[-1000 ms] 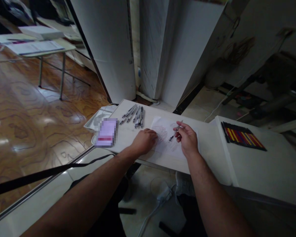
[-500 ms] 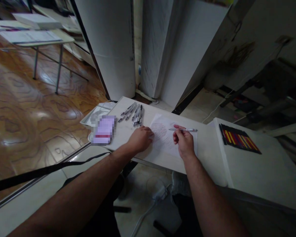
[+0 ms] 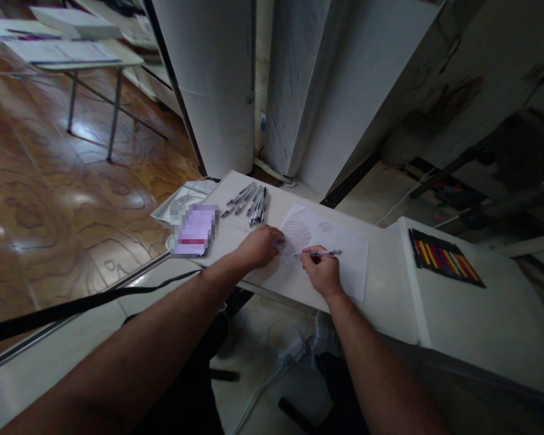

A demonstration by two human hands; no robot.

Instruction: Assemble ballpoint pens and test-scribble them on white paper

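Observation:
A white sheet of paper (image 3: 351, 266) lies on the narrow table, with a large scribbled patch on its left part and a small one near its top. My right hand (image 3: 321, 272) pinches a pen (image 3: 330, 252), whose tip is at the lower right of the large patch. My left hand (image 3: 262, 244) rests at the paper's left edge, fingers bent; whether anything is under them is hidden. Several pens (image 3: 256, 208) lie loosely together on the table just beyond my left hand.
A purple-screened, pixelated phone (image 3: 197, 229) is at the table's left end. Coloured pens in a dark row (image 3: 446, 257) lie on the white surface (image 3: 489, 326) at right. A folding table (image 3: 131, 55) stands far left. Cables lie on the floor below.
My right hand has moved left and slightly down over the paper with the pen, uncovering the small scribbled patch. My left hand stays by the paper's left edge. The view has shifted slightly.

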